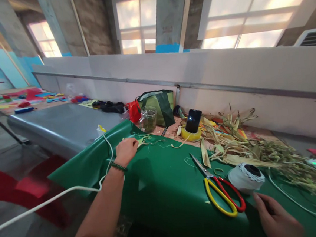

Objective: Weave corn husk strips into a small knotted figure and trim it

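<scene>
My left hand (125, 150) reaches out over the green sheet (163, 177), its fingers closed on a pale dried leaf strip (143, 140) at the sheet's far edge. A beaded bracelet circles that wrist. My right hand (276, 217) rests low at the right on the green sheet, fingers curled, just below a spool of white string (246, 177); I cannot make out anything in it. Red-and-yellow scissors (219, 191) lie shut between the hands. A heap of dried husks and stalks (250, 147) lies to the right.
A glass mug (148, 119), a green bag (159, 105) and a phone (193, 120) propped in a yellow tape roll stand at the back. A white cable (70, 190) runs across the left. A grey table (60, 124) extends leftward. A wall panel backs the bench.
</scene>
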Motion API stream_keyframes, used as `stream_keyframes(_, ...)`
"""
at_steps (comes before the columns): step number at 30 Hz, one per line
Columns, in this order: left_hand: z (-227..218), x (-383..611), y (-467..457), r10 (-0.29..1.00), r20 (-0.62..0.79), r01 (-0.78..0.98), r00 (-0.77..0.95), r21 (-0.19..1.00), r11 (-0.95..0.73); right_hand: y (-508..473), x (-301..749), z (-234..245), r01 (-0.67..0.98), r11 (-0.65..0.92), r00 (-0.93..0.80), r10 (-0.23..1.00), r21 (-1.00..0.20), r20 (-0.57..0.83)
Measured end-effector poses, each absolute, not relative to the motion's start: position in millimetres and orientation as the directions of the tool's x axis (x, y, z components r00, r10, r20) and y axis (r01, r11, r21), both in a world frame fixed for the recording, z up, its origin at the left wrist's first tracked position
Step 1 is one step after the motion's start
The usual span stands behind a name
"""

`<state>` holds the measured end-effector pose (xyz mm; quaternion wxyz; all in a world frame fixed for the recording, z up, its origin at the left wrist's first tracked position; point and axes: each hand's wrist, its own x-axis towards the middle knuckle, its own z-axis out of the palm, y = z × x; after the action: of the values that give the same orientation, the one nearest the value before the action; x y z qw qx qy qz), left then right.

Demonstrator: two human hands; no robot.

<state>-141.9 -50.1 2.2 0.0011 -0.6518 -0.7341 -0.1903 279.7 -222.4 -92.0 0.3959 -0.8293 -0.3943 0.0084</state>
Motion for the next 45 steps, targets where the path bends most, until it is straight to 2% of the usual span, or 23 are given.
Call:
stream_keyframes(6, -22.6, -141.7, -38.1, 0.99, 0.074, 0.977, -0.124, 0.184, 0.109, -221.7, 273.6, -86.5, 0.658, -0.334, 0.675, 0.66, -0.675, 0.33)
stream_keyframes(9, -25.9, -144.4, -39.8, 0.99, 0.068, 0.976, -0.12, 0.191, 0.105, -221.5, 271.7, -85.8, 0.679, -0.301, 0.649, 0.673, -0.67, 0.355)
stream_keyframes(12, -19.8, -145.3, -48.8, 0.97, 0.22, 0.96, -0.102, 0.276, 0.038, -221.2, 270.5, -87.2, 0.689, -0.298, 0.64, 0.678, -0.661, 0.362)
stream_keyframes(15, -4.0, -140.4, -64.2, 0.868, 0.486, 0.859, -0.1, 0.482, -0.172, -219.7, 270.4, -89.1, 0.687, -0.281, 0.638, 0.675, -0.67, 0.371)
stream_keyframes(17, 9.8, -131.2, -76.0, 0.829, 0.537, 0.632, -0.156, 0.699, -0.334, -218.4, 271.0, -89.7, 0.683, -0.267, 0.639, 0.669, -0.68, 0.38)
stream_keyframes(19, 23.8, -116.0, -86.3, 0.889, 0.441, 0.199, -0.122, 0.889, -0.413, -218.0, 271.2, -87.9, 0.674, -0.24, 0.636, 0.669, -0.698, 0.384)
stream_keyframes(20, 30.2, -106.3, -90.1, 0.93, 0.363, -0.042, -0.049, 0.93, -0.366, -218.5, 270.4, -85.5, 0.662, -0.23, 0.641, 0.667, -0.714, 0.379)
stream_keyframes(22, 41.0, -84.0, -93.9, 0.973, 0.189, -0.352, 0.131, 0.927, -0.133, -221.6, 265.2, -76.4, 0.614, -0.211, 0.665, 0.658, -0.761, 0.354)
stream_keyframes(25, 49.8, -48.7, -91.6, 0.943, 0.026, -0.526, 0.333, 0.835, 0.162, -227.4, 244.7, -50.9, 0.552, -0.12, 0.672, 0.649, -0.825, 0.356)
stream_keyframes(27, 49.8, -26.8, -87.6, 0.906, -0.043, -0.544, 0.421, 0.787, 0.29, -225.9, 222.6, -28.8, 0.581, 0.011, 0.552, 0.73, -0.814, 0.404)
stream_keyframes(29, 45.4, -8.4, -84.3, 0.882, -0.042, -0.544, 0.469, 0.773, 0.326, -215.0, 197.0, -7.5, 0.576, 0.127, 0.374, 0.838, -0.808, 0.398)
stream_keyframes(31, 38.3, 4.4, -82.5, 0.882, 0.011, -0.557, 0.471, 0.78, 0.287, -194.7, 172.0, 8.1, 0.579, 0.195, 0.195, 0.91, -0.792, 0.366)
stream_keyframes(34, 28.0, 7.9, -80.4, 0.911, 0.09, -0.596, 0.402, 0.781, 0.185, -157.5, 141.4, 17.1, 0.622, 0.235, 0.021, 0.949, -0.747, 0.316)
stream_keyframes(36, 24.5, -1.3, -76.6, 0.932, 0.108, -0.609, 0.346, 0.782, 0.135, -136.6, 126.3, 16.3, 0.574, 0.235, -0.054, 0.967, -0.784, 0.25)
stream_keyframes(39, 26.7, -25.2, -64.2, 0.932, 0.094, -0.58, 0.349, 0.803, 0.136, -114.7, 109.5, 11.4, 0.363, 0.158, -0.15, 0.983, -0.918, 0.109)
stream_keyframes(41, 31.6, -39.7, -50.9, 0.921, 0.085, -0.546, 0.381, 0.824, 0.149, -103.5, 100.9, 5.9, 0.26, 0.094, -0.197, 0.979, -0.961, 0.043)
stream_keyframes(43, 35.8, -45.9, -34.0, 0.913, 0.09, -0.51, 0.398, 0.849, 0.138, -93.0, 94.2, -2.4, 0.229, 0.078, -0.211, 0.977, -0.97, 0.028)
stream_keyframes(45, 35.5, -40.5, -15.0, 0.916, 0.076, -0.472, 0.393, 0.872, 0.131, -83.7, 90.2, -13.6, 0.26, 0.114, -0.143, 0.987, -0.959, 0.078)
